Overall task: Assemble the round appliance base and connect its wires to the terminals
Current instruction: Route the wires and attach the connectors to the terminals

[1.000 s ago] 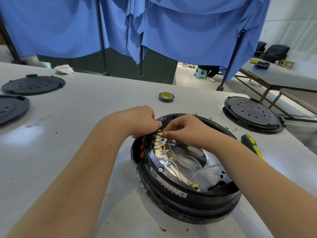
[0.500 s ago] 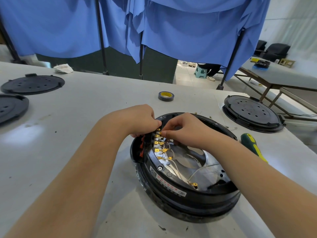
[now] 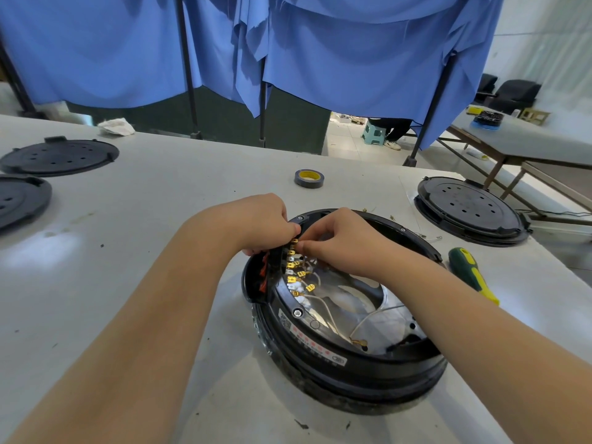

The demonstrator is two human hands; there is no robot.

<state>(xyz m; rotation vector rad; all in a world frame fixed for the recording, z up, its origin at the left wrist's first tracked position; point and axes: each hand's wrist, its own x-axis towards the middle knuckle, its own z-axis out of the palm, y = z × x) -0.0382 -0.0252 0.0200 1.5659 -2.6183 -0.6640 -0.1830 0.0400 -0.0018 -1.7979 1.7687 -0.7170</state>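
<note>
- A wide white worktable (image 3: 153, 200) fills the foreground, its surface scuffed and glossy with soft reflected light.
- Blue cloth curtains (image 3: 352, 52) hang from dark upright poles (image 3: 187, 68) behind it, over a dark green panel (image 3: 288, 123).
- Through a gap, pale floor tiles (image 3: 342, 139) show with a small teal stool (image 3: 373, 133).
- At the right stand a second table (image 3: 519, 142) on a brown frame, black chairs (image 3: 515, 94) and a white wall (image 3: 544, 36).
</note>
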